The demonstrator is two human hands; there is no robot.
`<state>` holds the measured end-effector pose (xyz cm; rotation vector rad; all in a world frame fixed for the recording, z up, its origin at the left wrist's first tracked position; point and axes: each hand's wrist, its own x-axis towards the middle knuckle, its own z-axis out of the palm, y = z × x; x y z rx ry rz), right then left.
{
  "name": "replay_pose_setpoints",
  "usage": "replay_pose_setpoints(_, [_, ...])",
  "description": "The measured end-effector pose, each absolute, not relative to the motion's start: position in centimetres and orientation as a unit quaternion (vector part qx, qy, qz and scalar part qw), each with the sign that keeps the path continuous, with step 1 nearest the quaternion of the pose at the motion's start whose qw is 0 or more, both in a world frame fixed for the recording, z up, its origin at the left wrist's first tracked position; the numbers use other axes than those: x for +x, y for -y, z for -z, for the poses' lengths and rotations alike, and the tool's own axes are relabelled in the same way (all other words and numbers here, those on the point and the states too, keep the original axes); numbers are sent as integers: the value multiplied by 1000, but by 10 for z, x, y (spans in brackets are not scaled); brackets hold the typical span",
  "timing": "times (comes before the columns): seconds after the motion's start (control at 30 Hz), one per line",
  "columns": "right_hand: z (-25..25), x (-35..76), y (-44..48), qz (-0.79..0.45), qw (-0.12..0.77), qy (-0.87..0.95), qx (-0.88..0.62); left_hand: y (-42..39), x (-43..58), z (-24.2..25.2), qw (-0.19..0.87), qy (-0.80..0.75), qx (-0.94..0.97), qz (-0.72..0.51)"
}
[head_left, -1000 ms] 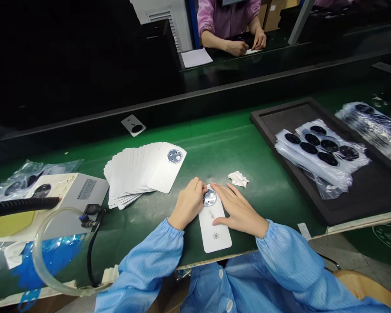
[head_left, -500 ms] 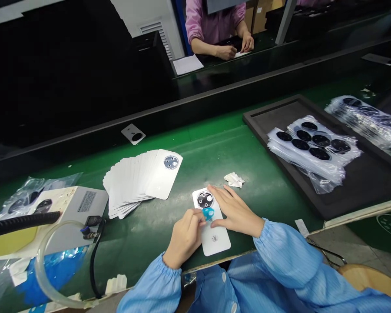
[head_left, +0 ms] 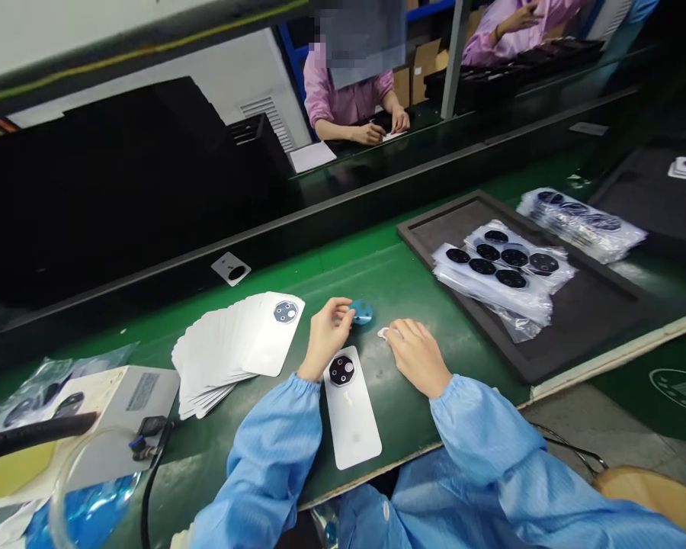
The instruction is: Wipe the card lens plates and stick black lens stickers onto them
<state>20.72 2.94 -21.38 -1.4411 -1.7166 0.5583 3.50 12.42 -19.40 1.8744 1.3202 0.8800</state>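
Note:
My left hand [head_left: 327,335] pinches a small round blue film [head_left: 362,312] by its left edge, just above the green bench. Under my right hand [head_left: 418,354], closed fingers grip a crumpled white wipe [head_left: 383,333], most of it hidden. Between my forearms lies a white phone back cover [head_left: 355,427] with a black camera plate [head_left: 341,370] at its far end; neither hand touches it. To the left, a fanned stack of white back covers [head_left: 222,339] rests on the bench, the top one showing its camera plate [head_left: 286,312].
A dark tray [head_left: 526,358] at right holds bagged black camera plates [head_left: 492,282]; more bagged plates [head_left: 583,221] lie beyond it. A white box [head_left: 142,412] with hoses stands at left. A small card [head_left: 231,269] lies by the ledge. Across the bench sits a co-worker [head_left: 348,107].
My left hand has lifted the blue film off the cover and moved it away. My right hand has left the cover and closed on the crumpled wipe. The view has shifted.

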Motion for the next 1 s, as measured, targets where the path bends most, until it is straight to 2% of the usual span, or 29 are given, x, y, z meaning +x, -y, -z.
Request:
replay_pose_setpoints(0.2, [214, 236, -23, -284, 562, 501, -594, -142, 103, 217, 303, -471, 782, -272])
replay_pose_setpoints(0.37, [210, 257, -19, -434, 647, 360, -513, -126, 100, 202, 241, -486, 793, -277])
replay_pose_setpoints(0.6, [210, 258, -20, -579, 637, 288, -419, -69, 15, 182, 237, -489, 813, -208])
replay_pose_setpoints(0.8, [209, 257, -21, -603, 619, 292, -410, -23, -42, 198, 230, -481, 836, -131])
replay_pose_setpoints(1.0, [201, 246, -20, -601, 560, 357, -444, -31, -29, 210, 252, -447, 847, -139])
